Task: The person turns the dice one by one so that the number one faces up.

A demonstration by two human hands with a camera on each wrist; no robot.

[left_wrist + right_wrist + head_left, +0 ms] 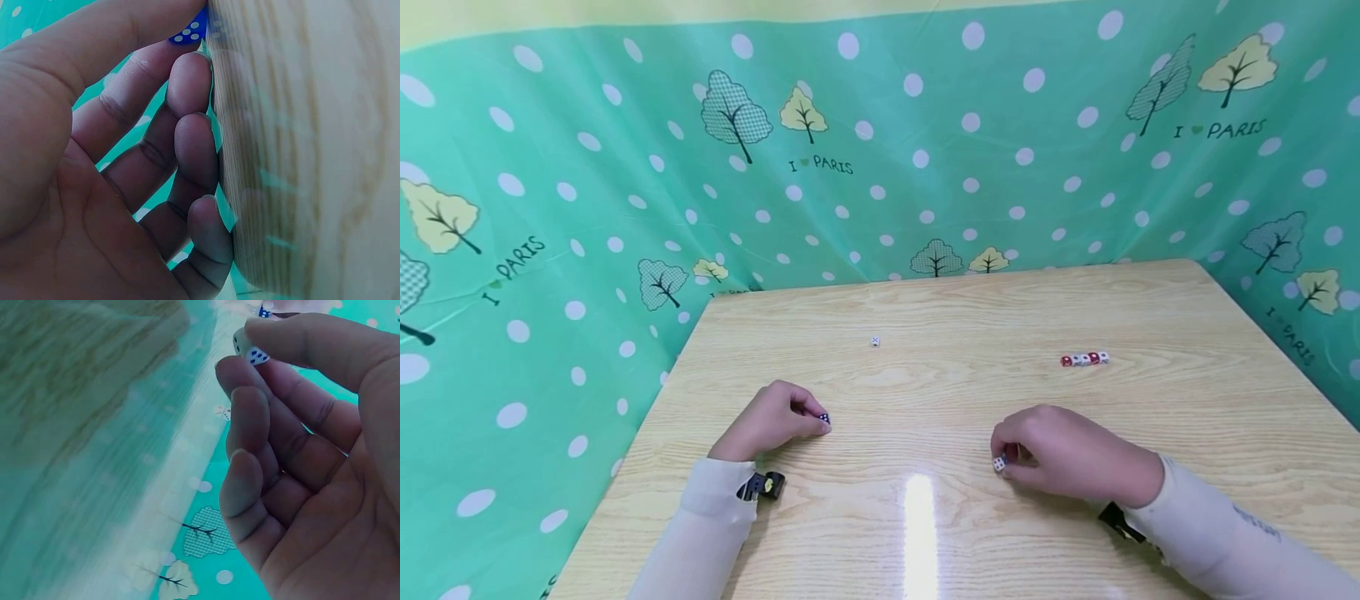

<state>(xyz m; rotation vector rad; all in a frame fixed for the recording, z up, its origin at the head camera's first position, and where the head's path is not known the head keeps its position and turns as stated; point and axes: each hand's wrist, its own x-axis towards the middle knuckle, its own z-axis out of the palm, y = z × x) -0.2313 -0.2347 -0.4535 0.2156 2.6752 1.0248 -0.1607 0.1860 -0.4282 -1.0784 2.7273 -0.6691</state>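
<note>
My left hand (pixel 778 419) is at the left of the wooden table, pinching a blue die (pixel 189 31) with white pips between thumb and forefinger. In the left wrist view that die touches the tabletop. On the right side, my right hand (pixel 1060 454) pinches a white die (pixel 999 464) between thumb and fingers. The right wrist view shows dark blue pips on this white die (pixel 256 355), which looks raised off the table. The remaining fingers of both hands are curled inward.
A single white die (pixel 876 341) lies farther back on the table (pixel 970 317). At the right rear, several red and white dice (pixel 1085 359) form a row, side by side. A green polka-dot cloth (pixel 880 167) hangs behind and around the table.
</note>
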